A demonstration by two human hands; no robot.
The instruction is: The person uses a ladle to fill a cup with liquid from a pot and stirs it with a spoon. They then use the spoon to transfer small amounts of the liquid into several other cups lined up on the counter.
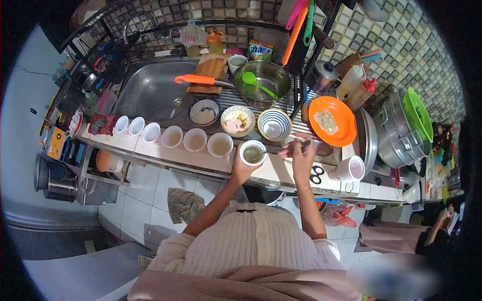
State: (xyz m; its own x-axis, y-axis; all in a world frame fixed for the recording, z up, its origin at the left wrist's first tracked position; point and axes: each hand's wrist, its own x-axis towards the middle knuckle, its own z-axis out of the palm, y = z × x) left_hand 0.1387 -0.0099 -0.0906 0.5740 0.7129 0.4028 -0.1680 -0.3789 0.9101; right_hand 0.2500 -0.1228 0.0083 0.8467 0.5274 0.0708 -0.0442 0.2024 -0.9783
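My left hand (pixel 242 169) is wrapped around a small white cup (pixel 252 153) with a pale greenish liquid inside, at the counter's front edge. Between the fingers of my right hand (pixel 301 159) is a spoon (pixel 271 150), its tip reaching into that cup. A filled cup (pixel 220 145) stands just left of my left hand, at the end of a row of several cups. Behind my hands are a blue-striped white bowl (pixel 274 125), a bowl with pinkish and yellow contents (pixel 238 121) and a dark-rimmed bowl of whitish contents (pixel 204 111).
A steel pot (pixel 262 83) with a green ladle (pixel 258 84) sits behind the bowls. An orange plate (pixel 346 120) holds a pale piece of food. Stacked cups (pixel 351 169) lie at right. The sink (pixel 150 93) is far left. Another person's hand (pixel 444 215) shows at far right.
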